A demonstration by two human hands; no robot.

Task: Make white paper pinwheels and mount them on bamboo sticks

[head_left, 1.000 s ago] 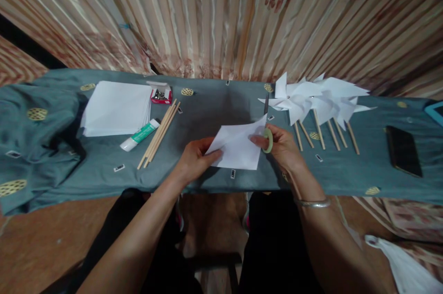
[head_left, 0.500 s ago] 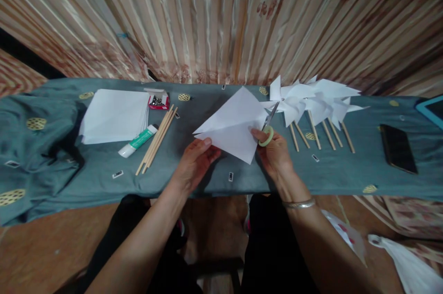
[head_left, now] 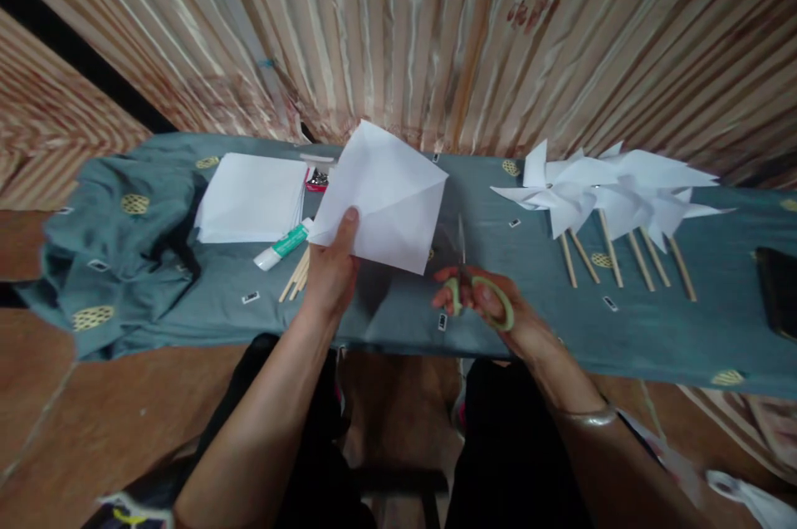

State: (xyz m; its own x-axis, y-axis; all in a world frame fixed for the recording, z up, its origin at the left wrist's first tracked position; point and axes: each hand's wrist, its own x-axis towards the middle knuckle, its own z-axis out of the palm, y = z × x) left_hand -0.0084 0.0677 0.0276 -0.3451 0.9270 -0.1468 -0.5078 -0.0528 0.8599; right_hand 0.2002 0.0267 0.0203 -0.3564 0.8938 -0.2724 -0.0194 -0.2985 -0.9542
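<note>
My left hand (head_left: 336,263) grips a square white sheet of paper (head_left: 389,193) by its lower left corner, thumb on top. A crease runs across the sheet, which is held above the table. In my right hand (head_left: 498,301) is a pair of scissors (head_left: 462,276) with pale green handles, my fingers in the loops and the blades pointing up and away from me. The blades are a little to the right of the paper, apart from it; whether they are spread is hard to make out.
A stack of white paper (head_left: 255,197), a glue tube (head_left: 283,245), wooden sticks (head_left: 297,276) and a small red box of metal pieces (head_left: 317,180) lie left. Several white paper pinwheels (head_left: 613,188) on sticks lie right, beyond them a black phone (head_left: 777,292). A curtain (head_left: 398,39) hangs behind the table.
My right hand has let go of the paper and moved down, its fingers now in the scissor handles. The paper has turned and shifted left in my left hand. The view has swung left.
</note>
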